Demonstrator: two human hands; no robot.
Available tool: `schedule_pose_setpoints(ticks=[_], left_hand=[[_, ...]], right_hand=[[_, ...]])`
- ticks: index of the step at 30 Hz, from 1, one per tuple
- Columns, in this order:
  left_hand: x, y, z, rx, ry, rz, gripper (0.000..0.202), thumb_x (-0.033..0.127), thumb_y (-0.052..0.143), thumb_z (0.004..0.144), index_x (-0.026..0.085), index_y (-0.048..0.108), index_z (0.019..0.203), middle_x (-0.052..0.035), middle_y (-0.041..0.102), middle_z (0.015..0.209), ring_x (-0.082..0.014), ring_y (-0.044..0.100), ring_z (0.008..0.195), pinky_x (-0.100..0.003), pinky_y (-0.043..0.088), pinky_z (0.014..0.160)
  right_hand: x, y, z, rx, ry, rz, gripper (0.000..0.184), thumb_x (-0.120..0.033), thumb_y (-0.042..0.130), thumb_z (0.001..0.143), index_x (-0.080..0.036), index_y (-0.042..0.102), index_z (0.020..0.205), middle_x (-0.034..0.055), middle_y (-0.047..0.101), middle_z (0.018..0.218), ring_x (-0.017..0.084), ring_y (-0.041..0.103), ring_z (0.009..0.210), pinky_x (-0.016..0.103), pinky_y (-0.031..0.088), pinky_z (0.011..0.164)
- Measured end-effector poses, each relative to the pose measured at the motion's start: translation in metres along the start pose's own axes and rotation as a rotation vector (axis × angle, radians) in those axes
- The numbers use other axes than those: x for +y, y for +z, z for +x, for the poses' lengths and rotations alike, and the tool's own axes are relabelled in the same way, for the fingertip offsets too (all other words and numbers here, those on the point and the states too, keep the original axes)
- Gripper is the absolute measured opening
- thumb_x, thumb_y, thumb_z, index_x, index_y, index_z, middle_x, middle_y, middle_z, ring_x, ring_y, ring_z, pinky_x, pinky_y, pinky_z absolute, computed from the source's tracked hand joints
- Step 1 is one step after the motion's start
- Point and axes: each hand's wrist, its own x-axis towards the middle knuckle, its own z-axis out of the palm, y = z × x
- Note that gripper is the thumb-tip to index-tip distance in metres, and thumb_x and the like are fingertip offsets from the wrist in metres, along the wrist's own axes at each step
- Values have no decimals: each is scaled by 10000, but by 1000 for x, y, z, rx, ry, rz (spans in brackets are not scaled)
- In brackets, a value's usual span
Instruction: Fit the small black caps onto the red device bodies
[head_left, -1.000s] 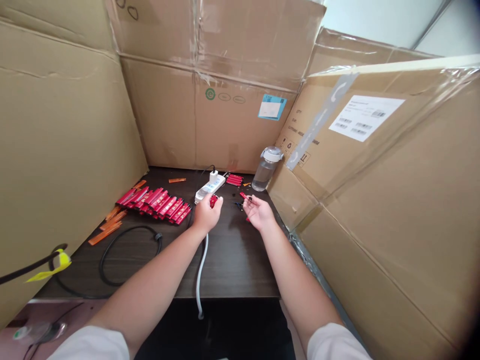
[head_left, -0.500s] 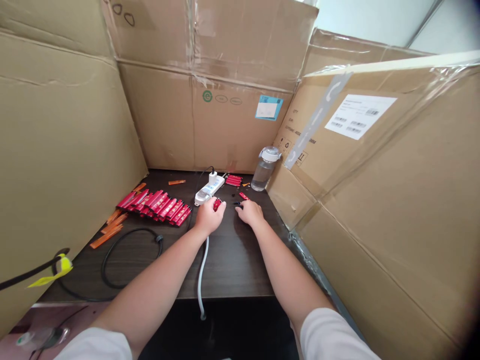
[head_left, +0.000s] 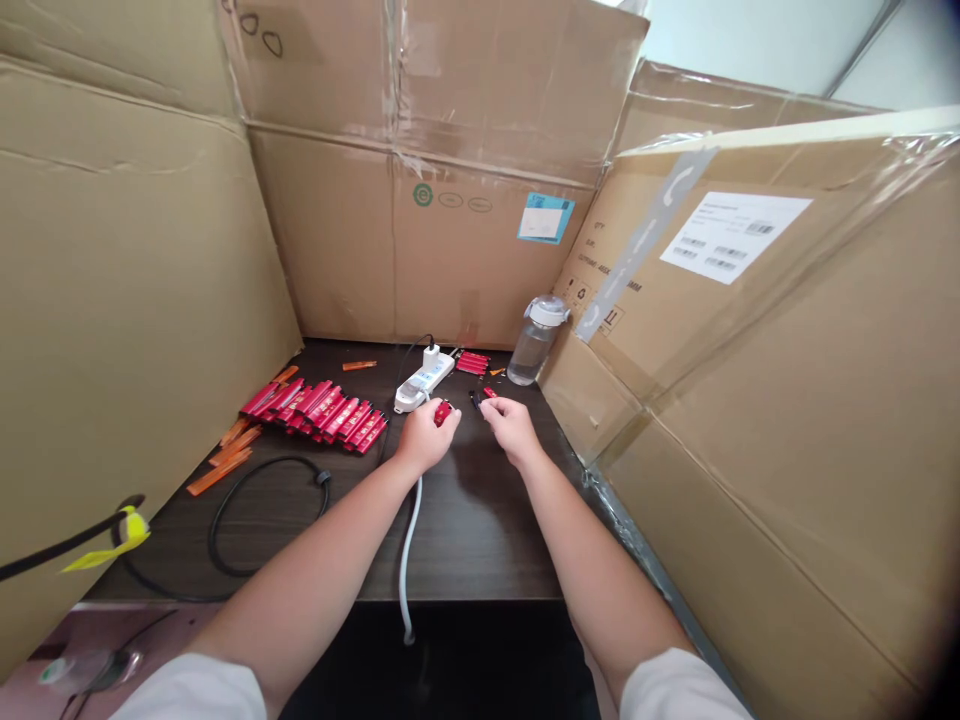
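Note:
My left hand (head_left: 426,438) is closed round a small red piece (head_left: 443,411) above the dark table (head_left: 465,520). My right hand (head_left: 508,424) is close beside it, its fingers pinched on a small dark part (head_left: 475,398). A tiny red piece (head_left: 489,392) lies just beyond its fingertips. A row of several red packets (head_left: 319,408) lies to the left of my hands. A small stack of red pieces (head_left: 471,362) sits behind, near the white power strip (head_left: 424,380).
Cardboard boxes wall the table on the left, back and right. A clear water bottle (head_left: 535,340) stands at the back right. Orange strips (head_left: 225,460) lie at the left, a black cable loop (head_left: 247,510) in front of them. A white cord (head_left: 409,545) runs off the near edge.
My right hand dropped from palm-up to the table, then lifted with a small dark part pinched. My left hand kept its red piece and edged right toward it.

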Motion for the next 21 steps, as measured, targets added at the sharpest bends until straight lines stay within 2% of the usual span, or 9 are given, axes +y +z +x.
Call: schedule_pose_setpoints(ticks=[3,5,7,10,13,15,19,21], left_hand=[[4,4,-2,-106,-44,-206,217,373,598,737,159,613,770,22,563,612,-99,488,536,-235,404,562],[6,7,-4,-190,-105,-348,262,408,622,725,152,603,775,38,530,566,-82,447,452,-225,381,473],[8,9,-6,-234,-163,-453,304,446,642,711,150,580,746,51,495,533,-70,412,400,-215,349,407],[9,9,-7,-210,-190,-499,335,456,682,679,144,569,725,51,493,533,-64,420,407,-206,349,402],[10,7,-6,-198,-190,-471,345,455,697,664,139,565,707,45,505,546,-61,417,425,-206,345,422],[11,5,-5,-204,-167,-427,342,456,688,671,137,572,703,39,515,564,-61,411,448,-208,339,445],[11,2,-3,-209,-49,-249,311,424,670,691,138,563,634,54,439,528,-65,363,498,-209,301,487],[10,1,-3,-202,2,-172,296,407,647,711,141,560,617,57,408,520,-72,348,514,-213,293,497]], right_hand=[[-11,5,-16,-139,99,581,275,-434,684,703,-176,627,777,-64,473,493,70,368,419,249,378,516],[-19,10,-24,-209,175,825,299,-402,758,637,-179,627,787,-36,558,572,71,437,464,235,388,517],[-24,14,-29,-233,235,916,311,-377,786,615,-184,627,799,-5,627,676,93,528,544,225,399,518],[-26,16,-32,-276,275,947,298,-379,773,641,-183,628,812,-23,599,616,90,520,507,209,374,469],[-25,15,-32,-313,257,934,265,-386,738,681,-174,633,800,-76,462,469,54,373,385,199,318,418],[-25,14,-32,-276,190,867,252,-395,715,699,-169,642,785,-84,431,446,42,307,366,200,300,404],[-21,11,-30,-88,-47,524,253,-398,698,702,-158,670,777,-3,609,589,59,401,427,209,323,415],[-18,10,-29,-45,-114,401,249,-395,681,716,-155,677,786,19,644,629,74,439,453,215,341,429]])
